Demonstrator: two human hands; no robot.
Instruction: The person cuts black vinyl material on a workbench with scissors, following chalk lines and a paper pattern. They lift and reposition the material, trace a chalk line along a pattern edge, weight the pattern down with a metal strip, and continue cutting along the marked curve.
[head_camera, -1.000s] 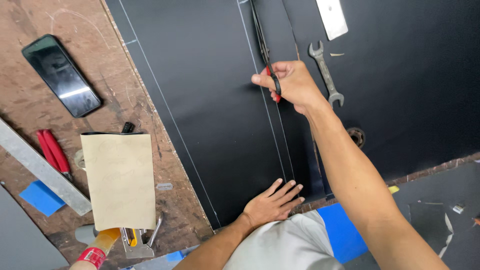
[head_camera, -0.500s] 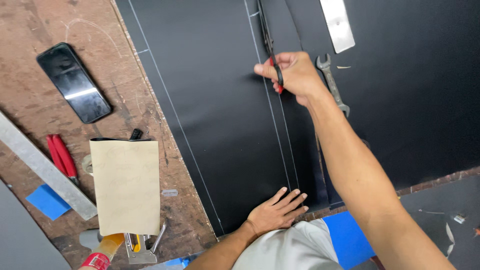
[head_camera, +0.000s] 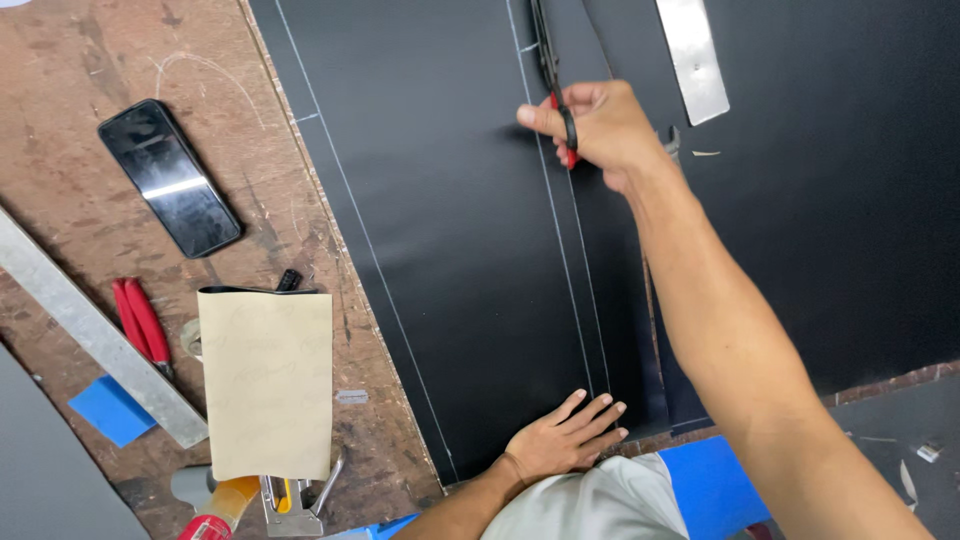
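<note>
The left hand (head_camera: 565, 440) lies flat, fingers spread, pressing the near edge of the black sheet (head_camera: 450, 230) onto the counter (head_camera: 60, 60). White chalk lines run away from this hand along the sheet. To the left of the left hand sit a staple gun (head_camera: 290, 495), a tan paper pad (head_camera: 267, 382), red-handled pliers (head_camera: 140, 325) and a metal ruler (head_camera: 95, 335). Farther left and ahead lies a black phone (head_camera: 170, 177). Well ahead of the left hand, the right hand (head_camera: 600, 130) is closed around the handles of the scissors (head_camera: 555, 85), whose blades point away along a chalk line. Just right of the right hand lies a flat metal strip (head_camera: 692, 55).
</note>
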